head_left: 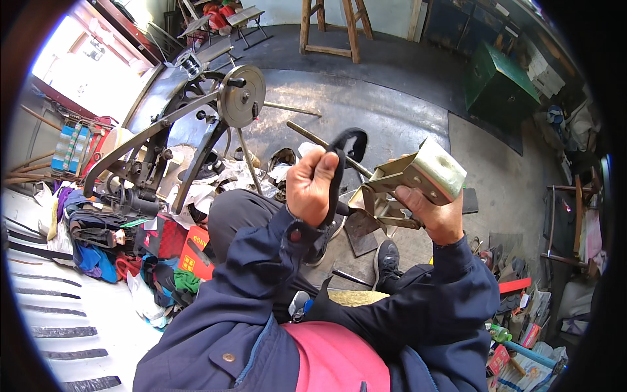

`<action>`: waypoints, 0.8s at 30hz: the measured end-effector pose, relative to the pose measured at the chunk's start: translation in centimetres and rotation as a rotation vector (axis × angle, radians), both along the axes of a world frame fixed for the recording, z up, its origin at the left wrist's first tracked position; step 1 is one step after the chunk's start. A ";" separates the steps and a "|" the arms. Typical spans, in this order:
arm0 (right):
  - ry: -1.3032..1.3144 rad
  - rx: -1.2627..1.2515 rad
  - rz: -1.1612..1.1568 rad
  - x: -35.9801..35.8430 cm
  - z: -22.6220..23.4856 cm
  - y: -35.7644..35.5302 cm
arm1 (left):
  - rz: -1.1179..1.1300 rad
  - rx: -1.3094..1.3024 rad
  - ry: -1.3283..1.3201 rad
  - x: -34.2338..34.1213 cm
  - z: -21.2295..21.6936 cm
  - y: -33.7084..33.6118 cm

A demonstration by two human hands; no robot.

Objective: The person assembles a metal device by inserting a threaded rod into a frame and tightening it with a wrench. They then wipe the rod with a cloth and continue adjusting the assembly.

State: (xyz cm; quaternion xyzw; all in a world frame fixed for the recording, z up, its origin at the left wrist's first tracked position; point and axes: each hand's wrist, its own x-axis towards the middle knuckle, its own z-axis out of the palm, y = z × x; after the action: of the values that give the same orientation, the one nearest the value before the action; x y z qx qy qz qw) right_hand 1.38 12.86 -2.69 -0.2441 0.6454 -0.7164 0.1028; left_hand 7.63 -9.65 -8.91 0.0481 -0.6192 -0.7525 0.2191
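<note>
My left hand [309, 188] is closed, with a black strap [338, 171] pinched under its thumb. The strap's upper end curls into a loop over a long thin rod [312, 136], and its lower part hangs down past my wrist. In my right hand [436, 215] is a shiny pale metal bracket [431, 171], boxlike, with folded and riveted plates; my thumb lies on its near side. The rod slants away up and left from behind the bracket, though whether they are joined cannot be told. My fingers behind the bracket are mostly hidden.
A hand-cranked machine with a round wheel [241, 97] stands at the left. Below it lie piled cloths [98, 225] and a red box [197, 253]. Black strips [64, 331] rest on a white surface. A green chest [499, 85] and wooden stool [332, 49] stand farther off.
</note>
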 end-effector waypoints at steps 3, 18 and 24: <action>-0.026 -0.036 -0.015 -0.1 -0.3 0.3 | 0.085 -0.076 -0.137 -0.3 -0.2 -0.3; -0.024 0.007 -0.008 0.4 -0.1 1.0 | -0.088 -0.513 -0.380 1.2 -11.0 -0.4; -0.026 -0.024 -0.108 0.0 -0.5 1.3 | -0.259 -0.508 -0.224 2.4 -5.3 0.4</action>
State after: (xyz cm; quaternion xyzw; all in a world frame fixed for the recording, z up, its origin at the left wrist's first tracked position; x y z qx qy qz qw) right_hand 1.40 14.18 -3.18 -0.2009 0.6478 -0.7316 0.0692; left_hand 10.03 -9.28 -14.20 -0.0048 -0.8089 -0.5852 0.0566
